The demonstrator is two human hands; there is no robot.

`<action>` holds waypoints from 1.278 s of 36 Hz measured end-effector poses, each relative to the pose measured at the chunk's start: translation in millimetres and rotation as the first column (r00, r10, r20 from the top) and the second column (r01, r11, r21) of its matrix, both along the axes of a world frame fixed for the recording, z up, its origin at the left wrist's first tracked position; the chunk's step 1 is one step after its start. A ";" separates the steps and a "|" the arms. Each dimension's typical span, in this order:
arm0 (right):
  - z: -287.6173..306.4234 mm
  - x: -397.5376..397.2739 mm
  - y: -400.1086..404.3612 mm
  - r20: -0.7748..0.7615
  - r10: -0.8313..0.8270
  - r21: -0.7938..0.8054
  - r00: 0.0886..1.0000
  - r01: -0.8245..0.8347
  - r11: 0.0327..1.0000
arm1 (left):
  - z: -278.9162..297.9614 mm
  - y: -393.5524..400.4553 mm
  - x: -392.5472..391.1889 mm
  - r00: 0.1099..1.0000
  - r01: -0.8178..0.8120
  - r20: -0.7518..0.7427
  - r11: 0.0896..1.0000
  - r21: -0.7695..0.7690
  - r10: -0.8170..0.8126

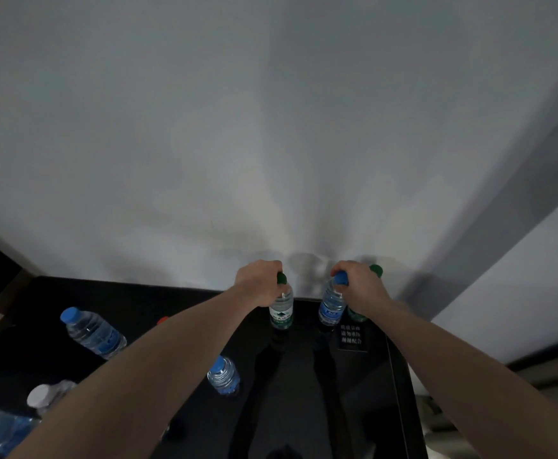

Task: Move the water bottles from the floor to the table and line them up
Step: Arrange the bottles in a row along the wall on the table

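On the dark counter (304, 376), a white-capped bottle (44, 396) and two blue-capped bottles (93, 332) (223, 376) stand to the left. The left hand (260, 282) grips a green-capped bottle (281, 309); the right hand (359, 282) grips a blue-capped bottle (332, 304), with another green-capped one (375, 270) behind it near the wall (271, 127).

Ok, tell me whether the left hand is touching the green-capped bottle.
Touching. The head view shows the left hand gripping the green-capped bottle at its neck.

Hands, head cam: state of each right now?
Left hand: grips the green-capped bottle by its neck.
Right hand: grips the blue-capped bottle at its cap.
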State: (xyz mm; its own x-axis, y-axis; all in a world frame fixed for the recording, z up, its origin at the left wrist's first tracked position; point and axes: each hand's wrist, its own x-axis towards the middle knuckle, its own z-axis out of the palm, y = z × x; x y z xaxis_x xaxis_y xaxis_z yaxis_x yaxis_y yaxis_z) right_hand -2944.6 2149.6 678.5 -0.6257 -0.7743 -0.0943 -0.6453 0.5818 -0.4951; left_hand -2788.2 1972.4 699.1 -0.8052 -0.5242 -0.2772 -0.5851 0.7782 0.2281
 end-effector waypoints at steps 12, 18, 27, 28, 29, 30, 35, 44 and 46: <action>-14.7 -16.1 -2.1 -0.019 -0.040 0.061 0.999 0.041 0.997 | -14.4 10.2 -44.0 0.999 0.020 -0.029 0.999 0.029 -0.019; -4.5 -27.2 -5.6 -0.018 -0.056 -0.029 0.998 0.055 0.998 | -20.7 19.7 -63.2 0.999 0.009 -0.049 0.998 0.062 -0.006; 8.4 -40.3 5.4 -0.023 -0.009 -0.003 1.000 0.009 1.000 | -29.2 34.5 -84.4 0.996 -0.015 -0.081 0.997 0.076 0.021; 7.6 -41.1 9.4 -0.033 -0.010 -0.001 0.999 0.010 1.000 | -29.5 35.4 -86.1 0.996 -0.018 -0.087 0.997 0.077 0.025; 6.5 -42.2 13.8 -0.050 -0.013 -0.006 0.999 0.013 1.000 | -29.9 36.0 -87.4 0.995 -0.022 -0.093 0.996 0.081 0.029; 4.9 -43.2 18.4 -0.072 -0.016 -0.013 0.997 0.015 1.000 | -30.4 36.6 -88.3 0.994 -0.026 -0.102 0.996 0.089 0.035; -6.3 -44.7 35.0 -0.106 0.015 0.020 0.994 -0.013 1.000 | -36.2 40.6 -90.9 0.986 -0.069 -0.138 0.981 0.182 0.095; -12.5 -41.8 6.6 -0.091 0.000 0.117 0.996 0.011 0.993 | -43.5 41.4 -95.5 0.979 -0.101 -0.146 0.957 0.273 0.145; -14.8 -42.3 1.8 -0.123 0.016 0.150 0.992 0.003 0.989 | -46.3 41.2 -95.2 0.977 -0.109 -0.147 0.953 0.283 0.156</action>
